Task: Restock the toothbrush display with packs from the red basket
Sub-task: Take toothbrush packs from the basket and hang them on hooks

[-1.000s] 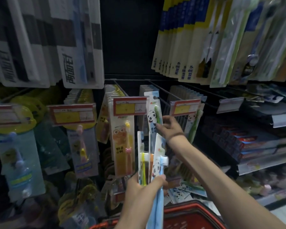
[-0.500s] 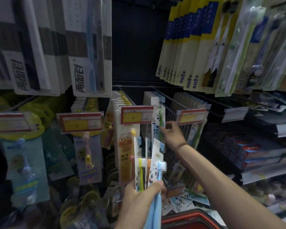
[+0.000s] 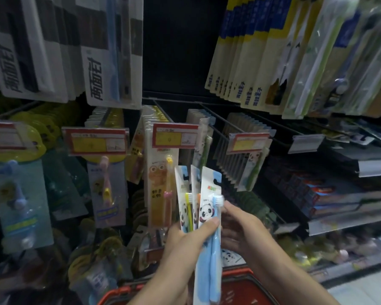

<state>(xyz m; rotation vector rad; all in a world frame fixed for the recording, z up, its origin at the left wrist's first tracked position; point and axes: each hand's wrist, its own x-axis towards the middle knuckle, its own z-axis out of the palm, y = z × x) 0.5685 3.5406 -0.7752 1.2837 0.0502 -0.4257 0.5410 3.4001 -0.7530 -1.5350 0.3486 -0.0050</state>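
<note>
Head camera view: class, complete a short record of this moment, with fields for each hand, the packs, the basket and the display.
left hand: grips an upright fan of white card panda toothbrush packs
right hand: fingers touch the front pack at its right edge, beside its blue toothbrush; pinch unclear
red plastic basket: below both hands, at the bottom edge
display: matching panda packs hang on a wire hook behind a red-and-yellow price label, right of the fan

gripping fanned toothbrush packs (image 3: 185, 210) in the left hand (image 3: 185, 243), right hand (image 3: 242, 227) against the edge of the front pack (image 3: 209, 194), above a red basket (image 3: 235, 287).
</note>
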